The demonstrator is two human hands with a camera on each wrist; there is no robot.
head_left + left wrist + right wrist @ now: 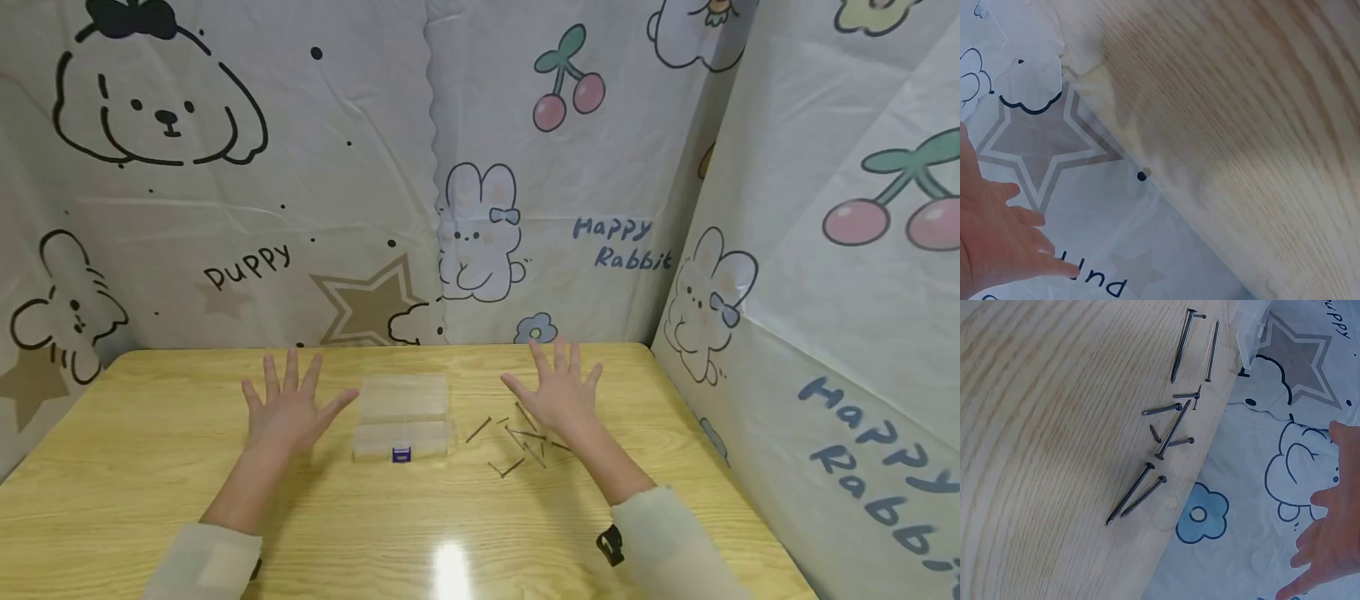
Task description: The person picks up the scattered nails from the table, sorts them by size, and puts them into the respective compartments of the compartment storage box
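Both hands are held above a wooden worktop [150,467] with nothing in them. The left hand [285,408] has its fingers [291,371] spread and straight, palm down, just left of a clear plastic box [403,417]. The right hand [557,393] is likewise released, fingers [558,357] fanned out, over the far side of a scatter of nails [517,442].

The box sits near the middle of the worktop, between the two hands. It is see-through, with a lid seam across it and a small blue clasp [401,454] on the near edge. Whether the lid is fully shut cannot be told. The left thumb points toward the box but does not touch it.

The nails lie loose on the bare wood just right of the box, thin and dark, pointing different ways. In the right wrist view they [1166,425] show as several long ones and a few short ones, some crossing or touching, with a pair lying side by side at the near end. A corner of the box [1250,337] shows just beyond them.

A printed sheet [360,167] with cartoon puppies, rabbits, cherries and stars hangs behind the worktop and along its right side. In the left wrist view only the fingers [1022,219], the sheet's star [1041,144] and bare wood [1241,125] appear. Both arms wear pale sleeves [210,562].
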